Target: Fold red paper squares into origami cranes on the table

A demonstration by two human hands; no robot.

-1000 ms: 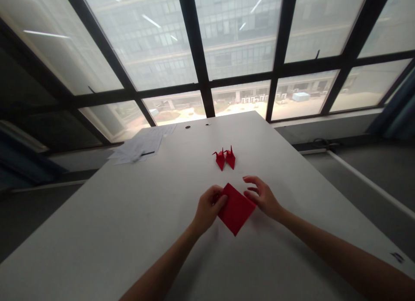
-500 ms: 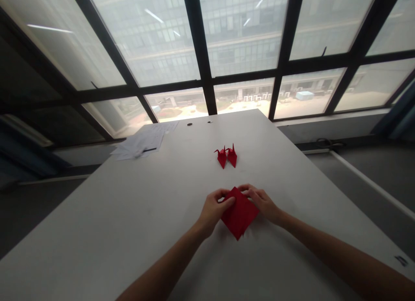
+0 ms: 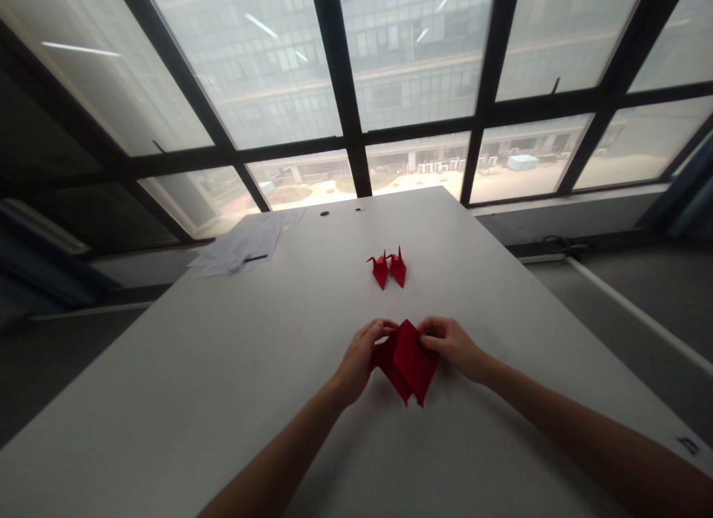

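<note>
Left hand: the left hand (image 3: 363,352) pinches the left upper edge of the red paper (image 3: 409,360), fingers curled onto it, thumb underneath.
Right hand: the right hand (image 3: 452,343) grips the paper's right upper edge, fingertips closed on it near the top corner.
Red paper: held between both hands, just above the white table (image 3: 167,399), its pointed end toward the person.
Change: half a second ago the paper lay as one flat diamond; now it is drawn narrower, its lower end showing two separate points, and the hands have come closer together.
Beyond the hands: two folded red cranes (image 3: 388,267) stand side by side, well apart from the fingers, unmoved.
Far left of the left hand: loose white sheets (image 3: 239,247) at the table edge.
</note>
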